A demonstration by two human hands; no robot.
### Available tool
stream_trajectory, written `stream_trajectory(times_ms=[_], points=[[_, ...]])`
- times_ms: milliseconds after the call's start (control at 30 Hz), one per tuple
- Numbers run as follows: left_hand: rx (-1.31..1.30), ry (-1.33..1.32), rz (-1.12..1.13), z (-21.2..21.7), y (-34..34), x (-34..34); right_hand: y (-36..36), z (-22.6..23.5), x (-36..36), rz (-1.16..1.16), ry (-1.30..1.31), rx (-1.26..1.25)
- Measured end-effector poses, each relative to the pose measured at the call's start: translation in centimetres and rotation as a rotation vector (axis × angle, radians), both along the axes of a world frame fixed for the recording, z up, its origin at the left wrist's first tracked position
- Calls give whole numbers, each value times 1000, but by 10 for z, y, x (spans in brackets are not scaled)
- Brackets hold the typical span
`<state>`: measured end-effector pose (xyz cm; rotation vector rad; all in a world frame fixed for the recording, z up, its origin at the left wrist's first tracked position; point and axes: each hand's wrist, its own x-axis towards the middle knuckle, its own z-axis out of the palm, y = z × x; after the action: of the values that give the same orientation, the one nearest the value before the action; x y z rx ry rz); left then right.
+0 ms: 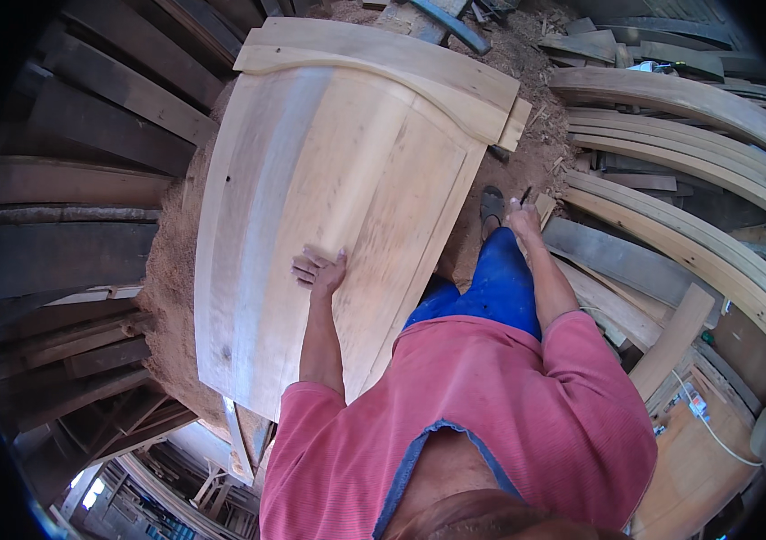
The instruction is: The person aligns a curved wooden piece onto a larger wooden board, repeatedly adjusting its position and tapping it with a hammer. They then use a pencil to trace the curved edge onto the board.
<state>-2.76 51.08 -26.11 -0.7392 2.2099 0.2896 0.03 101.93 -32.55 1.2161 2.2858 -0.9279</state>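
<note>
A large pale wooden panel (347, 171), much like a door, lies in front of me and to my left, with a curved, moulded rail (383, 67) across its far end. Over the panel's middle, my left hand (320, 270) has its fingers spread and seems to rest on the wood, holding nothing. My right hand (524, 219) is off the panel's right side, beside my leg. Its fingers are closed around a small, thin dark object (526, 193) whose tip sticks out; its kind is too small to tell.
Dark boards (68, 243) stand stacked along the left. Long curved timbers (671, 148) are piled on the right. Sawdust (167, 288) covers the floor around the panel. A white cord (716, 432) loops over a wooden board at the lower right.
</note>
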Motion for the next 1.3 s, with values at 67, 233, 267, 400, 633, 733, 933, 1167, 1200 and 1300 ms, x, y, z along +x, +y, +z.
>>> stream_trajectory(times_ms=[67,233,267,400,633,733,933,1167,1200,1300], points=[[0,-2,13,1,-2,1,12,20,-18,39,-10,61],[-17,14,18,-3,-4,6,25,70,-72,2,455,-32],[-14,17,18,-3,-1,3,26,81,-86,39,519,-64],[-66,47,343,-6,18,-16,14,106,-145,192,678,-176],[-86,-20,368,-4,19,-28,0,81,-182,361,690,-335],[-117,-34,365,-5,19,-26,-6,79,-186,417,653,-292],[-113,-73,380,-12,16,-26,-3,78,-195,322,747,-259],[-115,-65,364,-7,19,-30,3,73,-201,284,797,-176],[-122,-80,364,-6,18,-29,2,76,-202,291,779,-183],[-141,-40,354,-2,23,-31,2,81,-203,318,747,-169]])
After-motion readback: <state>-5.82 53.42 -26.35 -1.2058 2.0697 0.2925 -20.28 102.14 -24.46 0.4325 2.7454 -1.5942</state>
